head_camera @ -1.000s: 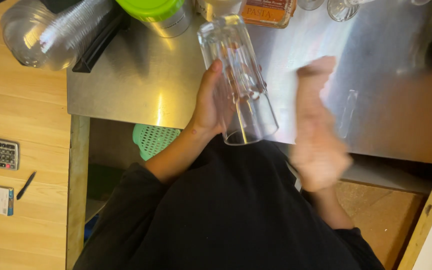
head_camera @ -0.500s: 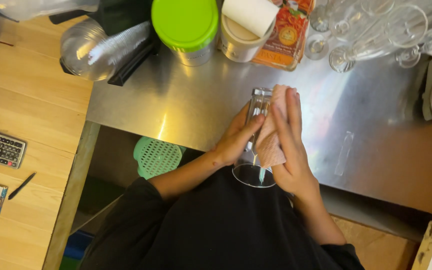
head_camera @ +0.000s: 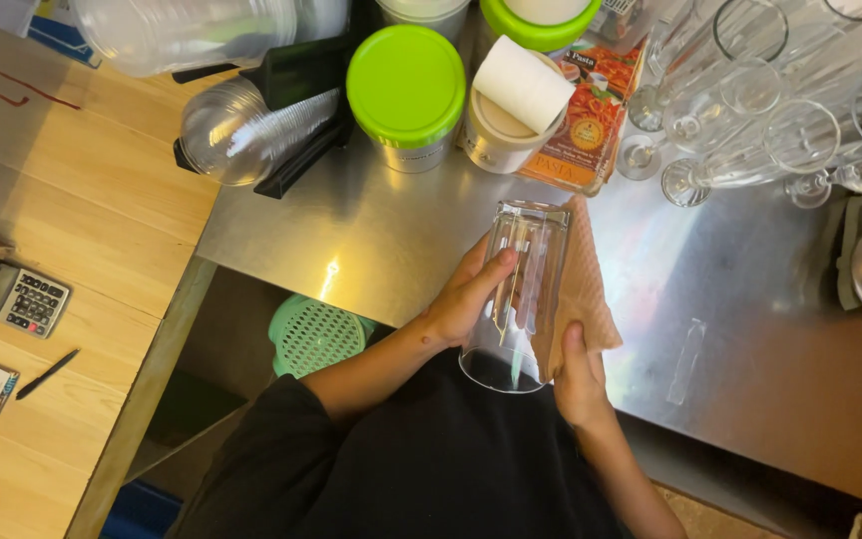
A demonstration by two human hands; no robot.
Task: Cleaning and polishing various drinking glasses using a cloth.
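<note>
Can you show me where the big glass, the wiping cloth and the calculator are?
big glass (head_camera: 516, 289), head view, on its clear side wall.
wiping cloth (head_camera: 583, 289), head view, on its flat middle.
calculator (head_camera: 17, 297), head view, on its keypad.

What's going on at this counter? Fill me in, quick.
A person in a black top is wiping a tall clear glass over a steel counter. The left hand grips the glass by its side, base pointing away. The right hand presses a tan cloth against its other side. Stemmed glasses stand at the far right, and green-lidded tins sit behind.
</note>
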